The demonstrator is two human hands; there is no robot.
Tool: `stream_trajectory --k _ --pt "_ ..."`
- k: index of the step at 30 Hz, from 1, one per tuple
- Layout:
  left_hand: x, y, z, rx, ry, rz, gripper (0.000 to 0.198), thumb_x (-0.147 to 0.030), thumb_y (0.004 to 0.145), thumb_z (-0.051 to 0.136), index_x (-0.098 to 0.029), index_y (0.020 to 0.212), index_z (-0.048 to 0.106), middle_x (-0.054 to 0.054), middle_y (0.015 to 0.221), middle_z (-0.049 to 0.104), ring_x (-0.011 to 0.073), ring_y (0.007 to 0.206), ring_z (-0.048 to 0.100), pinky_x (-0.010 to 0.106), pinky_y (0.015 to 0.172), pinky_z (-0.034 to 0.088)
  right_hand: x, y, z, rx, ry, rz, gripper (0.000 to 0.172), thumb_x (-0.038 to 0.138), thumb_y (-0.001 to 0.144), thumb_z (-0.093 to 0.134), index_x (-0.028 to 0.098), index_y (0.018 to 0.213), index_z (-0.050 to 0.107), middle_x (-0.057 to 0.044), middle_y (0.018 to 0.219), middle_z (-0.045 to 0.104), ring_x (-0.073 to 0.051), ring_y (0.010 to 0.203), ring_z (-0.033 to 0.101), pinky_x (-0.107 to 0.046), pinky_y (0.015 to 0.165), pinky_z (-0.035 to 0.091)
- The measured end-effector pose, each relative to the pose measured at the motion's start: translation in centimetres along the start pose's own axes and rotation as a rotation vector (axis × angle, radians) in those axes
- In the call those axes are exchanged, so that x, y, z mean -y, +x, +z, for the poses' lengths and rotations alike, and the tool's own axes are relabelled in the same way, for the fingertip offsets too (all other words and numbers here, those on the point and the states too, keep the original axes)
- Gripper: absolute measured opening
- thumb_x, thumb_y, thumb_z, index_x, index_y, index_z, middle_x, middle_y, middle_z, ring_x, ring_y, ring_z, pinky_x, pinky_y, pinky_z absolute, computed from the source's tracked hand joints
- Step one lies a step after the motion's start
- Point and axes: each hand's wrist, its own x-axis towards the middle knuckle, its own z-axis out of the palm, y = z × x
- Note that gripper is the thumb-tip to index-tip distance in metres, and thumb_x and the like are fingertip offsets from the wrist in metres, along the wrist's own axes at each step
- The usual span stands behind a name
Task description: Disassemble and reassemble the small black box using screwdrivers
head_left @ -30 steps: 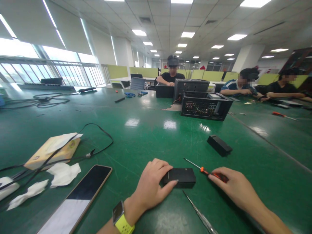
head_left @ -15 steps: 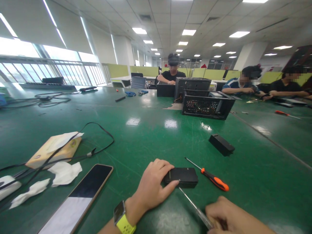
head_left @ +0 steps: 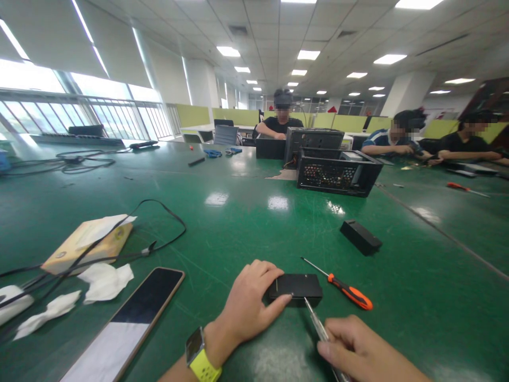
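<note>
A small black rectangular box (head_left: 300, 286), like a power adapter case, lies flat on the green table. My left hand (head_left: 254, 297) is closed on its left end, thumb along the near side and fingers over the far side. My right hand (head_left: 353, 345) grips a slim screwdriver (head_left: 318, 322) with a metal shaft and a pale, see-through-looking handle. The tip is at the near edge of the box; whether it touches cannot be made out. Just right of the box lies an orange-and-black screwdriver (head_left: 352, 293).
Another black box (head_left: 360, 237) lies farther right. On the left are a phone (head_left: 135, 313), crumpled tissues (head_left: 106, 282), a tissue pack (head_left: 93, 241) and cables (head_left: 175, 212). Black computer cases (head_left: 338, 172) stand at the back. Several people (head_left: 280, 122) sit across the table.
My right hand has moved forward and slightly left, bringing the screwdriver's tip rightward along the box's near edge, at a steeper angle. My left hand and the box have hardly moved.
</note>
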Motion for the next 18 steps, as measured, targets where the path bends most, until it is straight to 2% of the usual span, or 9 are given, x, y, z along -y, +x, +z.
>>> stream_trajectory --k 4,7,10,13,16,18 --pt "-0.1 0.0 0.0 -0.006 0.000 0.001 0.027 -0.033 0.086 0.064 -0.020 0.110 0.061 0.008 0.107 0.063 0.0252 0.095 0.057 0.041 0.084 0.047 -0.4 0.8 1.2 -0.061 0.021 -0.030 0.057 0.075 0.080 0.041 0.021 0.061 0.035 0.006 0.058 0.031 -0.011 0.057 0.032 -0.024 0.052 0.023" --pt "-0.1 0.0 0.1 0.000 0.003 -0.006 0.030 -0.034 0.086 0.064 -0.019 0.113 0.059 0.008 0.107 0.063 0.0258 0.096 0.057 0.042 0.084 0.048 -0.8 1.2 1.9 -0.090 0.038 -0.052 0.057 0.074 0.081 0.040 0.021 0.060 0.035 0.007 0.056 0.030 -0.010 0.055 0.031 -0.023 0.051 0.023" --pt "0.0 0.0 0.2 0.008 0.005 -0.010 0.038 -0.035 0.087 0.064 -0.018 0.120 0.056 0.010 0.110 0.063 0.0272 0.099 0.056 0.044 0.086 0.047 -0.9 1.8 2.5 -0.117 0.043 -0.009 0.048 0.065 0.082 0.047 0.021 0.062 0.040 0.006 0.053 0.036 -0.010 0.051 0.034 -0.023 0.049 0.023" --pt "0.1 0.0 0.3 0.002 -0.007 -0.005 0.039 -0.036 0.087 0.065 -0.018 0.119 0.056 0.010 0.112 0.062 0.0273 0.101 0.056 0.044 0.088 0.047 -0.6 1.9 2.7 -0.089 0.000 0.078 0.037 0.051 0.080 0.055 0.021 0.061 0.043 0.006 0.050 0.038 -0.009 0.048 0.035 -0.022 0.046 0.022" --pt "0.3 0.0 0.2 -0.022 -0.021 0.007 0.036 -0.036 0.088 0.066 -0.018 0.117 0.057 0.010 0.111 0.063 0.0266 0.101 0.056 0.043 0.088 0.047 -1.1 0.6 2.0 0.016 -0.057 0.159 0.030 0.037 0.074 0.061 0.019 0.056 0.045 0.007 0.051 0.037 -0.008 0.051 0.034 -0.021 0.047 0.022" --pt "0.4 0.0 0.1 -0.032 -0.023 0.012 0.034 -0.037 0.088 0.066 -0.018 0.115 0.058 0.010 0.109 0.064 0.0263 0.099 0.057 0.043 0.087 0.048 -2.0 -0.6 1.4 0.028 -0.110 0.191 0.018 0.030 0.069 0.065 0.018 0.061 0.054 0.005 0.058 0.047 -0.009 0.056 0.041 -0.020 0.049 0.026"
